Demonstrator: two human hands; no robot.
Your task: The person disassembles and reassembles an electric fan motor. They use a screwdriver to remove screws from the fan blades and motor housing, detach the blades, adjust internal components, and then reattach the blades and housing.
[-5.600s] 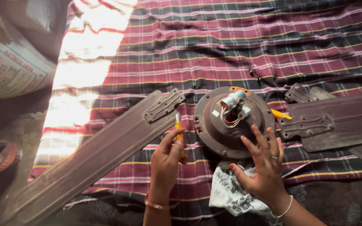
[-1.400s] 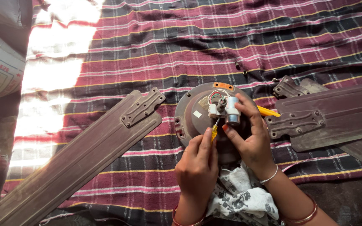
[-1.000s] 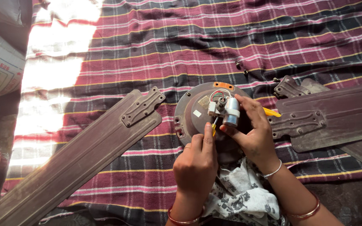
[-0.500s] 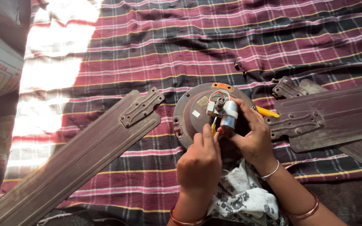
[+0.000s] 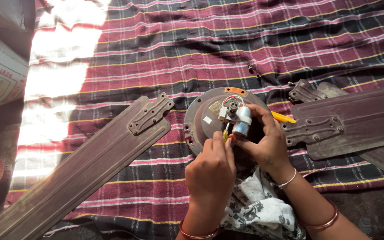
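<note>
A yellow-handled screwdriver [image 5: 226,132] is pinched in the left hand [image 5: 210,171], its long axis near upright in the view, tip aimed away into the motor hub [image 5: 201,116]; the hub's far edge is gripped by the right hand [image 5: 265,141], fingers curled beside a silver capacitor [image 5: 241,121]; one hub is counted at the cloth's [image 5: 201,49] middle; three blades are seen, one [image 5: 74,171] left, two [image 5: 352,120] overlapping right; a patterned rag [image 5: 261,209] lies under the wrists.

matt metal fan motor [image 5: 210,116], woven cloth [image 5: 165,49]
</note>
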